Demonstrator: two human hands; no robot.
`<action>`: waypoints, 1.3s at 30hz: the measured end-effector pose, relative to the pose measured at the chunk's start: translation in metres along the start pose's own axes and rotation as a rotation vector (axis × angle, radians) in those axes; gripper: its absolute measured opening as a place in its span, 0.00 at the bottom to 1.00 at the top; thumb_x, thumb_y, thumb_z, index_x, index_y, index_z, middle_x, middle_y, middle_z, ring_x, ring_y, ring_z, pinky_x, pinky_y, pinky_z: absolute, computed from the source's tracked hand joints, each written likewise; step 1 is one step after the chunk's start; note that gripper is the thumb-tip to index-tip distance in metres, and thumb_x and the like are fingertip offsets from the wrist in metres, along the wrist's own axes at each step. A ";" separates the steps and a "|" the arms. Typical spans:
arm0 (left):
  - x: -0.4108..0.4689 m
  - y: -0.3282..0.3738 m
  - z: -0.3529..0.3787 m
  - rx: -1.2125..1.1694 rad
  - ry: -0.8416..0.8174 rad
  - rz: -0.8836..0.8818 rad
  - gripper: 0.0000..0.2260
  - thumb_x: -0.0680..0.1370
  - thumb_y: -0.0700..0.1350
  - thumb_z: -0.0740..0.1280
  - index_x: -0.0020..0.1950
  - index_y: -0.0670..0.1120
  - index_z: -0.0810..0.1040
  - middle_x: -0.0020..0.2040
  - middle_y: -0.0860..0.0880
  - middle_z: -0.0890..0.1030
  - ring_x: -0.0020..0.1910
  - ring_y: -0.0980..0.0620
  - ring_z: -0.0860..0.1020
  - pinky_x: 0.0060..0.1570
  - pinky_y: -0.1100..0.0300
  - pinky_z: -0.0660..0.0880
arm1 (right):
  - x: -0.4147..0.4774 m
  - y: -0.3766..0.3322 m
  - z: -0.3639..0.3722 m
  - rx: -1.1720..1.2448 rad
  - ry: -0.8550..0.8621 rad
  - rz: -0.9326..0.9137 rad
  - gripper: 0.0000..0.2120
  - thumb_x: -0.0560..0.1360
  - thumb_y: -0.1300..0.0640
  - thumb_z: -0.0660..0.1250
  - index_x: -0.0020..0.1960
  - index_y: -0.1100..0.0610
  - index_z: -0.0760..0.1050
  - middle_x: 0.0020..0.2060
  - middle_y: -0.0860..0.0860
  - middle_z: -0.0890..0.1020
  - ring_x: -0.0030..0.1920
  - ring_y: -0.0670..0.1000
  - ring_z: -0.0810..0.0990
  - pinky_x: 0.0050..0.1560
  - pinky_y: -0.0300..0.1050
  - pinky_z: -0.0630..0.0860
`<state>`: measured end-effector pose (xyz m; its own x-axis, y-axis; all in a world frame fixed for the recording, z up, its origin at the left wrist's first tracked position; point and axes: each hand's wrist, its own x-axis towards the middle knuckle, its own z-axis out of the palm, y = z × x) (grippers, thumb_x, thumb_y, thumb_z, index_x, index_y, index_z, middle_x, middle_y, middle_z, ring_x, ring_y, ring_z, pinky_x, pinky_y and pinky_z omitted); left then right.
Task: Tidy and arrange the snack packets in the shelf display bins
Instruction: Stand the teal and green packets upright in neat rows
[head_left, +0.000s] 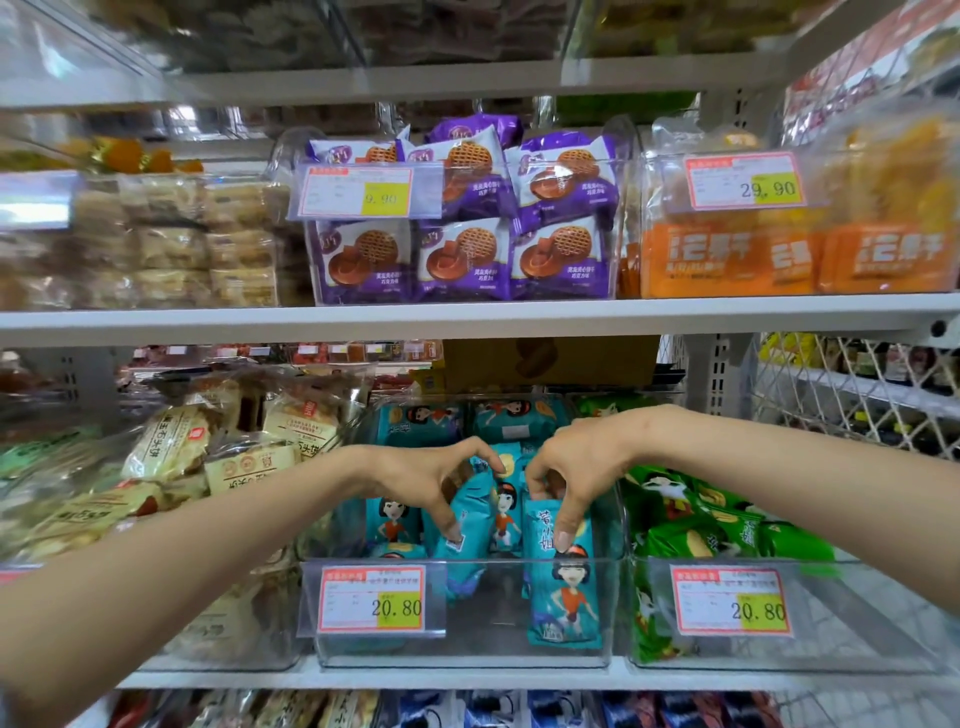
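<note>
A clear plastic bin (467, 654) with a 20.80 price tag (372, 600) stands on the lower shelf and holds several teal snack packets printed with a cartoon girl. My left hand (426, 475) reaches into the bin and pinches the top of a teal packet (465, 540) that leans at the bin's middle. My right hand (576, 467) pinches the top of another teal packet (563, 597), which stands upright against the front wall at the right. More teal packets (421, 423) lie at the back.
A bin of green packets (691, 535) sits right of the teal bin, a bin of pale biscuit packs (171, 447) left. The shelf above (467, 317) carries purple cookie packs (462, 260) and orange packs (727, 257). Wire mesh (852, 395) stands far right.
</note>
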<state>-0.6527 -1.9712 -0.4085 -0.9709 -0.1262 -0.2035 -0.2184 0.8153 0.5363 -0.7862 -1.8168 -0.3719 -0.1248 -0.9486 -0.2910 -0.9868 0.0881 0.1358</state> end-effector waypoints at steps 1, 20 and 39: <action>0.001 -0.001 0.001 0.008 -0.005 0.004 0.31 0.72 0.33 0.70 0.65 0.55 0.61 0.57 0.47 0.73 0.53 0.53 0.74 0.48 0.63 0.75 | 0.000 0.000 0.000 0.011 0.003 -0.001 0.18 0.68 0.42 0.73 0.50 0.49 0.71 0.38 0.40 0.72 0.38 0.42 0.70 0.38 0.38 0.67; 0.004 -0.006 0.012 0.006 0.165 0.174 0.26 0.71 0.37 0.71 0.62 0.56 0.66 0.60 0.49 0.69 0.59 0.52 0.70 0.59 0.59 0.70 | -0.005 0.001 0.002 0.051 0.028 0.008 0.17 0.68 0.46 0.74 0.48 0.50 0.69 0.35 0.42 0.69 0.34 0.42 0.67 0.36 0.39 0.64; 0.021 -0.005 0.013 0.283 0.368 0.213 0.28 0.70 0.37 0.74 0.64 0.52 0.66 0.62 0.48 0.71 0.58 0.50 0.72 0.54 0.56 0.75 | -0.003 -0.003 0.002 -0.118 -0.022 0.035 0.23 0.65 0.37 0.72 0.49 0.52 0.74 0.40 0.47 0.76 0.39 0.49 0.72 0.41 0.47 0.69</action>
<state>-0.6709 -1.9706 -0.4257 -0.9723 -0.0896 0.2158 -0.0260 0.9593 0.2813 -0.7832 -1.8133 -0.3735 -0.1626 -0.9384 -0.3049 -0.9629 0.0834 0.2565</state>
